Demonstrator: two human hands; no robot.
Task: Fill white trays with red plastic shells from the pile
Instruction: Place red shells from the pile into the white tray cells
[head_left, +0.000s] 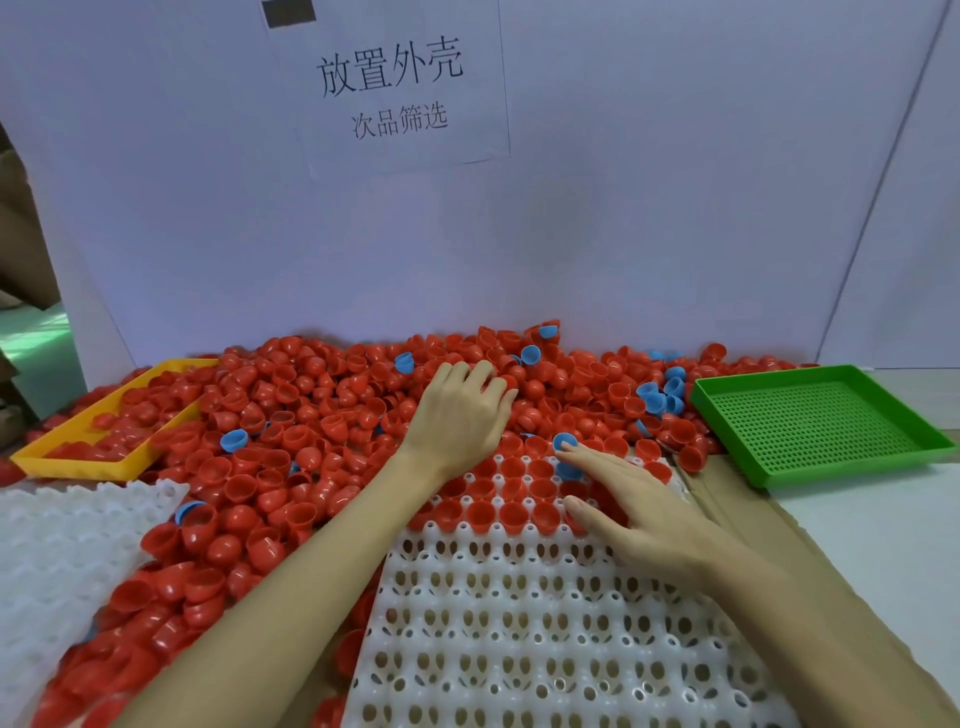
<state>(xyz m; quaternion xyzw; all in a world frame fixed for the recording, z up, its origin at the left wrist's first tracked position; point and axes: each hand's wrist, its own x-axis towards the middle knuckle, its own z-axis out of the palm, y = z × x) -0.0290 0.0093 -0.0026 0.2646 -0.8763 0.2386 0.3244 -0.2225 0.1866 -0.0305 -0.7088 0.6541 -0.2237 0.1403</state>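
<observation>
Your left hand (457, 415) lay palm down on the pile (311, 410) of red shells at the desk's far edge, its fingers curled into the shells; whether it gripped one could not be told. Your right hand (631, 506) rested flat, fingers straight and holding nothing, on the tray (519, 623) at the near edge, whose far rows already held shells (511, 491). A second tray (57, 551) sat at the left edge. A yellow bin (111, 421) stood at the far left, a green bin (821, 421) at the far right.
</observation>
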